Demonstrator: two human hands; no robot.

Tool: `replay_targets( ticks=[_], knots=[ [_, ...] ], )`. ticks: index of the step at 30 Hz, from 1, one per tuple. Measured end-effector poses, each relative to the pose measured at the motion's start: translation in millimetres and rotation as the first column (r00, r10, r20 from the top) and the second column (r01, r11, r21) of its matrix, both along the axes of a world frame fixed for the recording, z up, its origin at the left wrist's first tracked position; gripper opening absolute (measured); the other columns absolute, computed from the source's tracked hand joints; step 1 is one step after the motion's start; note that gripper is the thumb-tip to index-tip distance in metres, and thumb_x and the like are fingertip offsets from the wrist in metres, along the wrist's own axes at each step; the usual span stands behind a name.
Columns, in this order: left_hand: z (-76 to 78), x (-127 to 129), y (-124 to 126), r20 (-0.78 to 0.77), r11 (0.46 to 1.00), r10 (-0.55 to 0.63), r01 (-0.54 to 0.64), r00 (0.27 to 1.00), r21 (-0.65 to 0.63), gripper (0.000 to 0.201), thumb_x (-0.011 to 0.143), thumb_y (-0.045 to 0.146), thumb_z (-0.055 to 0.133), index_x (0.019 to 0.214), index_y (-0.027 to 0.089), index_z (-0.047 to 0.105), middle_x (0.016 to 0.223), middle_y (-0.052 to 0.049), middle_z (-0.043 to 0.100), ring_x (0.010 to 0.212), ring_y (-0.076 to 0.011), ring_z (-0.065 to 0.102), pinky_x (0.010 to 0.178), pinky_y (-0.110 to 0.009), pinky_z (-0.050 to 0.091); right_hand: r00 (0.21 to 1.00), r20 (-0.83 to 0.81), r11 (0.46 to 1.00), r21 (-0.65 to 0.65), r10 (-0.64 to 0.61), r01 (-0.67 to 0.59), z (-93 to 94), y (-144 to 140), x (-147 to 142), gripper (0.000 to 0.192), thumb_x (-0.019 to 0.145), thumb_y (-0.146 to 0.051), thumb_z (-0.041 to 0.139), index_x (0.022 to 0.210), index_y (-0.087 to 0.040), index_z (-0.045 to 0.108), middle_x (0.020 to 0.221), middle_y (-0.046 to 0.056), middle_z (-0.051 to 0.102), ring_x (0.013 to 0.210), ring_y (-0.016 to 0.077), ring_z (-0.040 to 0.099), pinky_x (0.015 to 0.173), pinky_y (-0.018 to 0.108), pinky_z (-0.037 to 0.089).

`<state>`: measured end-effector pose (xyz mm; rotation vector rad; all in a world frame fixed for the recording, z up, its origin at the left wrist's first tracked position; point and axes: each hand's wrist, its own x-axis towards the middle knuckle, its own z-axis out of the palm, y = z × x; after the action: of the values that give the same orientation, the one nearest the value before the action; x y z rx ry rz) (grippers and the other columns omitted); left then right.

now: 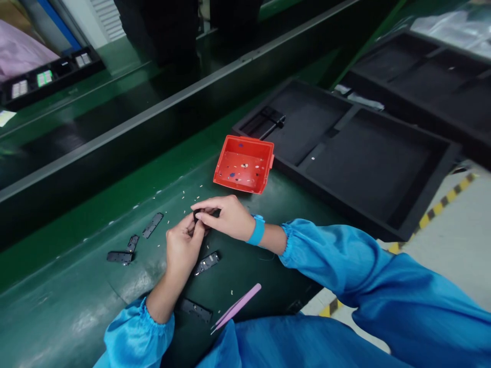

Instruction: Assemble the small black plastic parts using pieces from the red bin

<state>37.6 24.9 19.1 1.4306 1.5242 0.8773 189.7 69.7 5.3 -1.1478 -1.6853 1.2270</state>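
Note:
Both my hands meet over the green table around a small black part (197, 214), most of which the fingers hide. My left hand (184, 243) pinches it from below, thumb up. My right hand (226, 217), with a blue band at the wrist, grips its upper end between thumb and fingers. Just below the hands lies a black plastic piece (207, 262) with small metal spots. Another dark piece (195, 309) rests by my left sleeve. Pink tweezers (238, 306) lie near my body. To the left are more black pieces (152, 225), two of them (119, 256) touching.
A red bin (245, 161) holding tiny scraps stands beyond my hands. Large black trays (383, 163) fill the right side, one with a thin dark tool (273, 128) in it. Small pale bits are scattered on the green table (76, 301). A long metal-edged rail (172, 102) runs behind.

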Motion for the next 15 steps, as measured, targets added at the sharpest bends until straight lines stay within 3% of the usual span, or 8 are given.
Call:
replay_targets(
  ticks=[5,15],
  knots=[
    [1.3,0.4,0.5,0.030,0.999,0.038,-0.037,0.999,-0.035,0.031,0.090,0.032,0.059,0.108,0.014,0.076,0.066,0.002,0.070,0.063,-0.0147,0.067,0.063,-0.022,0.053,1.000,0.015,0.999,0.039,0.009,-0.009,-1.1,-0.5,0.7,0.024,0.089,-0.021,0.066,0.110,-0.022,0.078,0.102,0.003,0.079,0.086,0.0162,0.076,0.081,0.029,0.060],
    [-3.1,-1.3,0.0,0.045,0.998,0.037,-0.034,0.998,-0.059,0.032,0.090,0.035,0.060,0.109,0.015,0.075,0.071,0.002,0.074,0.066,-0.0152,0.068,0.066,-0.023,0.054,0.998,-0.064,0.998,-0.060,0.003,-0.007,-5.5,0.3,-1.6,0.024,0.087,-0.022,0.069,0.109,-0.023,0.079,0.090,0.000,0.080,0.082,0.0162,0.076,0.079,0.029,0.062]
  ],
)
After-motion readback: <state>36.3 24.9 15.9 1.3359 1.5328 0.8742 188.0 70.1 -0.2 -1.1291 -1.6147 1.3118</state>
